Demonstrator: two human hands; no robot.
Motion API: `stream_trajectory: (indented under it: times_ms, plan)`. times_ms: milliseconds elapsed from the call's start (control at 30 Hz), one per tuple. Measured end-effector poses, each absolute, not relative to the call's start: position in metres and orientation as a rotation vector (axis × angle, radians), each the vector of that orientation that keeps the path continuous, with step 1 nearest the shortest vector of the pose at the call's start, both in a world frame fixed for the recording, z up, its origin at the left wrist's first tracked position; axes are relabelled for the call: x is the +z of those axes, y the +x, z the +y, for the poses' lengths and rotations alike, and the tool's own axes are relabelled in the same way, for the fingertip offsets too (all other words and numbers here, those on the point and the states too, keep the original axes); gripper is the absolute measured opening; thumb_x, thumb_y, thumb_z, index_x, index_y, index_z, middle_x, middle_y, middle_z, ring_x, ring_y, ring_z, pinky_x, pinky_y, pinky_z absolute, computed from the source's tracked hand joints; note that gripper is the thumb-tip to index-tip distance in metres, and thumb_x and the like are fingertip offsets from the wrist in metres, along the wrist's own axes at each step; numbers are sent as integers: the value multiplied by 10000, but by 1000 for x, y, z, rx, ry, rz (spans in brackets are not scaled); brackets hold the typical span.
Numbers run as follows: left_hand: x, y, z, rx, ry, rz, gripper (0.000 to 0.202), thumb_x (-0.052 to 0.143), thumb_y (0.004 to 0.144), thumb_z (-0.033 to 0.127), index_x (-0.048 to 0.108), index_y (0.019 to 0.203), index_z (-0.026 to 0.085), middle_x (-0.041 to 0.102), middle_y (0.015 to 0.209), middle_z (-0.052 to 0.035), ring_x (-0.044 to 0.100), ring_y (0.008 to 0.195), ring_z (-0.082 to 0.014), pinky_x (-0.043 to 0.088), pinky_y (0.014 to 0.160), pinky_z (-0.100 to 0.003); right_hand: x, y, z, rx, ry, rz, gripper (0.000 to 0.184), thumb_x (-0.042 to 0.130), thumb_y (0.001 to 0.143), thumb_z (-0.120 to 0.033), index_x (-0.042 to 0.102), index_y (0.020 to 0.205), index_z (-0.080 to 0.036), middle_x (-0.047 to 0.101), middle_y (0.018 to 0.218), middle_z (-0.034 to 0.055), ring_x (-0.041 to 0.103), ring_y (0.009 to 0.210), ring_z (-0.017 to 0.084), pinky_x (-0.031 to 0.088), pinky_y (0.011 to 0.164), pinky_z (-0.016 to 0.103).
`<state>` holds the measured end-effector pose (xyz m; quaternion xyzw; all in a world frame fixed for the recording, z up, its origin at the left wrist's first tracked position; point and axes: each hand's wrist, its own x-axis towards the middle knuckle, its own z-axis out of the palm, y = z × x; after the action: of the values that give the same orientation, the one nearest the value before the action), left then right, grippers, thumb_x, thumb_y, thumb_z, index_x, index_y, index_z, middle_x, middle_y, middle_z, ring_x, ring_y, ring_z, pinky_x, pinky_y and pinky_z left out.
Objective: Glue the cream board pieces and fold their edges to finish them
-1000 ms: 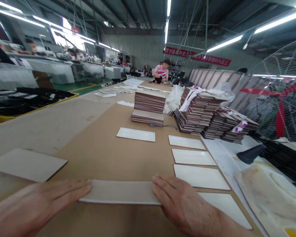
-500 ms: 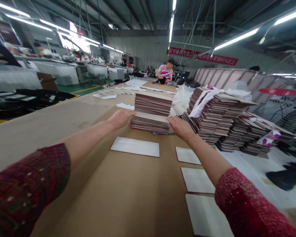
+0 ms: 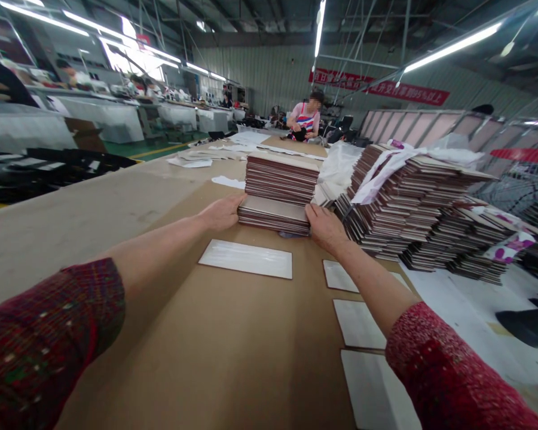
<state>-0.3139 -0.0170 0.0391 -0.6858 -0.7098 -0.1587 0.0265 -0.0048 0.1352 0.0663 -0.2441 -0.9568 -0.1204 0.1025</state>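
My left hand (image 3: 222, 212) is at the left end of a low stack of thin, dark-edged boards (image 3: 273, 222), with its fingertips at the top corner. At the opposite end, my right hand (image 3: 326, 227) has its fingers closed on the edge of the top board (image 3: 273, 206). This pale board lies flat on the low stack, between both hands. Directly behind rises a taller stack of similar boards (image 3: 281, 179). A single white-faced board (image 3: 245, 258) lies flat in front of the stack. My fingers' undersides are hidden.
More white-faced boards (image 3: 357, 322) lie in a row under my right forearm. Large piles of boards (image 3: 394, 197) tied with white strips stand on the right. Paper pieces (image 3: 190, 161) lie farther back on the table (image 3: 94, 209). Another person (image 3: 305, 119) works at the far end.
The board between my hands has come down from just above the low stack onto its top. My hands have moved slightly lower against the stack's ends. The view has shifted slightly.
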Motion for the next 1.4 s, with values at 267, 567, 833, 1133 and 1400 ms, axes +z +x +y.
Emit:
stream_trajectory:
  times_ms: [267,567,833,1133,1400]
  plan:
    - [22,-305,-123,-174,-2336,-2400,1012,633,795,697,321,1569,124,398,1599,-262,377,1468,-471,330,1168,-664,52,14,73,269,-482,-3092,870,704,902,-550,343,1591,-161,502,1563,166,514,1401,302,440,1113,403]
    - [42,-274,-206,-127,-2437,-2463,920,610,859,566,272,1592,124,364,1640,-197,357,1513,-347,286,1253,-468,45,51,-7,342,-414,-3167,818,697,925,-427,372,1561,-29,472,1549,276,486,1415,375,410,1156,534]
    - [74,-246,-365,-266,-2535,-2415,918,671,870,561,236,1622,262,369,1648,-143,375,1505,-324,312,1240,-471,34,123,-132,328,-189,-3068,719,677,918,-349,432,1551,-111,555,1507,201,556,1358,355,510,1097,557]
    - [78,-354,-411,204,-2113,-2694,878,724,705,366,458,1522,186,498,1552,-172,445,1442,-341,297,1217,-470,56,149,-156,205,-78,-2879,542,557,1006,-367,481,1532,-262,573,1512,98,600,1323,340,574,1040,565]
    - [76,-367,-400,112,-2170,-2732,700,736,657,290,624,1344,218,617,1417,-111,554,1328,-299,379,1163,-446,61,154,-172,244,23,-2904,438,537,997,-291,606,1429,-265,588,1496,92,603,1324,330,595,1030,549]
